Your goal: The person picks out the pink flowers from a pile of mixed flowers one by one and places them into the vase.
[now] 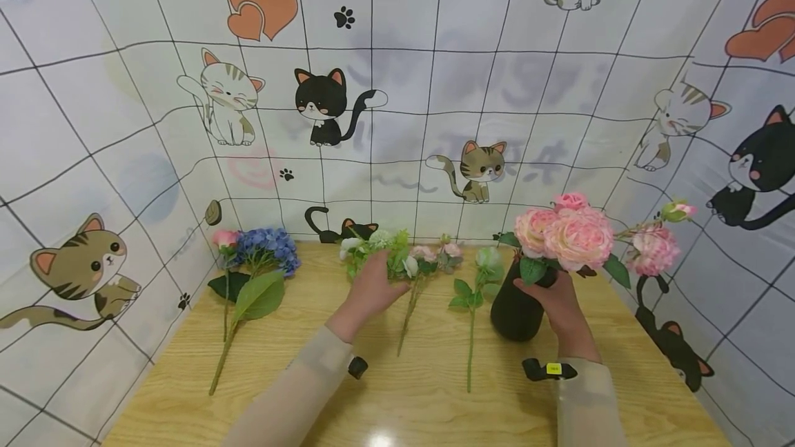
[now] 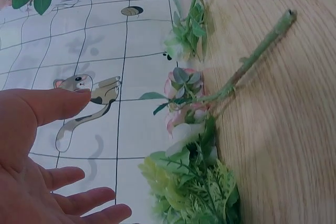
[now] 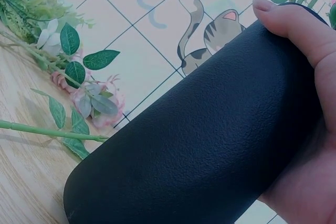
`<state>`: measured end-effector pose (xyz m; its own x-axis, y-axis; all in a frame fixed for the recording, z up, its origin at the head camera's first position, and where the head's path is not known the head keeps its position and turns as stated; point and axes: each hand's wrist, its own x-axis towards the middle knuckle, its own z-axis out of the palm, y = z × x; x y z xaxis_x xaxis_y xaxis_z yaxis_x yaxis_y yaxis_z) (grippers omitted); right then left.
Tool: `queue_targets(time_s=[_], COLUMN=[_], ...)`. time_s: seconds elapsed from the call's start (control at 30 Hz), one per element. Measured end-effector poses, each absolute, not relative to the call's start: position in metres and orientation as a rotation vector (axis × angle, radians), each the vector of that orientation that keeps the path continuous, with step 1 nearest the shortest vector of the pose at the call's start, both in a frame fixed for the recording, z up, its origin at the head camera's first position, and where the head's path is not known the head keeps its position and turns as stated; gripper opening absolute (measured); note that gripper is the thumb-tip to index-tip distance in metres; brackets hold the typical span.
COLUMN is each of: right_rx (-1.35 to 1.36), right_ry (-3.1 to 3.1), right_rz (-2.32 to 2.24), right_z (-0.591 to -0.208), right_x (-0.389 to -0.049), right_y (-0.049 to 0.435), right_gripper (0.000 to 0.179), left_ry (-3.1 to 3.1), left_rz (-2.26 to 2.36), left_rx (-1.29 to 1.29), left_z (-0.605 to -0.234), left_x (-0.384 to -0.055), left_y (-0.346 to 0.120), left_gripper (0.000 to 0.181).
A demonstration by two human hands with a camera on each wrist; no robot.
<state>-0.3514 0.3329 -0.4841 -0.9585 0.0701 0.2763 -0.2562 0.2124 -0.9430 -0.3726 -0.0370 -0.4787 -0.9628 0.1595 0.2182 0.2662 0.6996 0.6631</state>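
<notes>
My right hand (image 1: 561, 302) grips a black vase (image 1: 517, 309) near its top, the thumb lying along the side in the right wrist view. Large pink peonies (image 1: 577, 239) with green leaves stick out of the vase, which leans a little to the right. My left hand (image 1: 370, 290) is over the greenery with white flowers (image 2: 194, 187) at the back middle, fingers extended and spread in the left wrist view. Beside that hand lies a stem with small pink flowers (image 1: 425, 254). A white-green rose (image 1: 489, 261) on a long stem lies between that and the vase.
At the left of the wooden table (image 1: 428, 405) lie a blue hydrangea (image 1: 266, 248) with big leaves and a pink rose (image 1: 225, 239). A cloth (image 1: 404, 88) printed with cats and grid lines stands behind and on both sides of the table.
</notes>
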Motion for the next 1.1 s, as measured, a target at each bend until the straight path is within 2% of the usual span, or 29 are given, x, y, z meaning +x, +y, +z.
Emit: queue_targets(time_s=[0.73, 1.1], right_rx=[0.166, 0.201], right_ry=[-2.248, -2.216], right_rz=[1.811, 1.839], right_z=[-0.484, -0.487], right_x=[-0.351, -0.353], right_y=[0.334, 0.334], right_gripper=[0.072, 0.066], left_ry=[-2.767, -2.793], left_rz=[-1.061, -1.001], left_rx=[-0.218, -0.164], left_z=[-0.476, -0.484], left_x=[-0.373, -0.370], left_y=[-0.083, -0.098], left_gripper=[0.092, 0.091])
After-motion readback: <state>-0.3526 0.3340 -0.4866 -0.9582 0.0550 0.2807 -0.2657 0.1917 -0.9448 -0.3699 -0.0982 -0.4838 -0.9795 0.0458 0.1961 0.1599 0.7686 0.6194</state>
